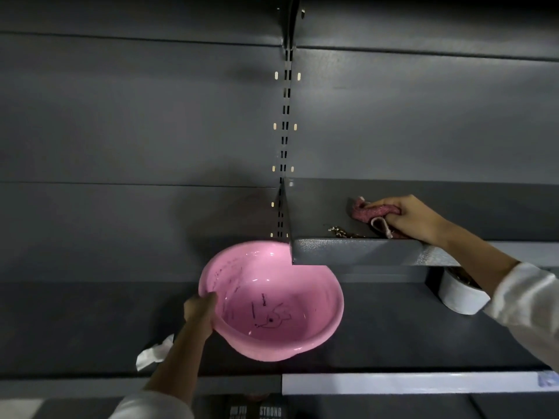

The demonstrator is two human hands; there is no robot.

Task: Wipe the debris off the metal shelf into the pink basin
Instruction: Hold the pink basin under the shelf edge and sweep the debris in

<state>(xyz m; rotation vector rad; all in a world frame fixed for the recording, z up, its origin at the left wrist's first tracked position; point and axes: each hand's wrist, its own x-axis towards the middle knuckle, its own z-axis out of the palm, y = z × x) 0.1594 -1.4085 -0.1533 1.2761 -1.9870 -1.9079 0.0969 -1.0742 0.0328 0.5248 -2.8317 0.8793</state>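
My left hand (200, 309) grips the near-left rim of the pink basin (272, 300), holding it tilted just below the left end of the grey metal shelf (357, 252). The basin's inside shows dark pen marks and no debris. My right hand (414, 217) rests on the shelf, closed on a crumpled pink cloth (370, 213). A small pile of pale and brown debris (341, 231) lies on the shelf near its front lip, left of the cloth and right of the shelf's left end.
A white round container (459, 293) with brown bits stands on the lower shelf under my right forearm. A crumpled white tissue (154, 352) lies on the lower shelf beside my left forearm. A slotted upright (284, 140) runs up the grey back panel.
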